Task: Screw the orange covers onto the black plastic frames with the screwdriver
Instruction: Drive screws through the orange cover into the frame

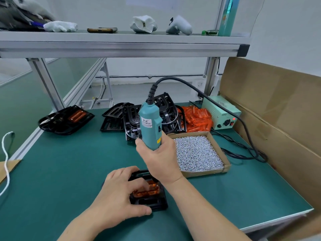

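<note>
Low in the frame's centre, my left hand (119, 192) pins the stiff, light black frame (152, 204) by its edges under its orange cover (147, 190), my right hand (159, 159) clenching the screwdriver (150, 127).

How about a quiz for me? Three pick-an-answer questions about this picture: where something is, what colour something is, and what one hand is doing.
1. Where is the box of screws?
A) on a chair
B) on the green table, right of the right hand
C) in a bucket

2. What colour is the screwdriver?
A) teal
B) red
C) yellow

3. What is the left hand doing?
A) hanging idle
B) holding the black frame with its orange cover
C) scooping screws

Answers:
1 B, it sits on the table beside that hand.
2 A, the body the right hand grips is teal.
3 B, its fingers curl round the frame.
</note>
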{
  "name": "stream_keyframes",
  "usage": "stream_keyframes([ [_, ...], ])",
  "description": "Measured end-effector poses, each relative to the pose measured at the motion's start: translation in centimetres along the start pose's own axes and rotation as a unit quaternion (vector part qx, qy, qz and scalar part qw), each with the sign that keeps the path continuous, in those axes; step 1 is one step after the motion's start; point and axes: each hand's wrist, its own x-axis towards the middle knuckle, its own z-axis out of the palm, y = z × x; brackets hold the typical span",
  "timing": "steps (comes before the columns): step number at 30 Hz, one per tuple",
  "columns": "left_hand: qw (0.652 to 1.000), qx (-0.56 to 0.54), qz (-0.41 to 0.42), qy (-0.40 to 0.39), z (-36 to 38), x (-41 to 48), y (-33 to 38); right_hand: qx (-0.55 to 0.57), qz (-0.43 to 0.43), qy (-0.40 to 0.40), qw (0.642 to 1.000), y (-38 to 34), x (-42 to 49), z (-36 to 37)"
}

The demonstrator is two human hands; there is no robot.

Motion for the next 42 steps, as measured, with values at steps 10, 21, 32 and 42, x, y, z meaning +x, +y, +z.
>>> stream_keyframes([
  [10,1.0,-0.009,0.016,0.003,-0.4,-0.1,0.4,-0.039,0.01,0.001,0.999,-0.7,-0.4,0.4],
  [21,0.999,-0.008,0.04,0.034,-0.5,0.4,0.4,0.059,0.003,-0.131,0.99,-1.9,-1.0,-1.2],
  [32,1.0,-0.004,0.003,0.019,-0.2,0.1,0.4,0.28,0.118,0.198,0.932,-1.9,3.3,-5.1],
  [42,0.998,0.034,-0.044,-0.038,-1.5,0.4,1.6,0.276,0.206,0.417,0.841,5.8,2.1,-11.2],
])
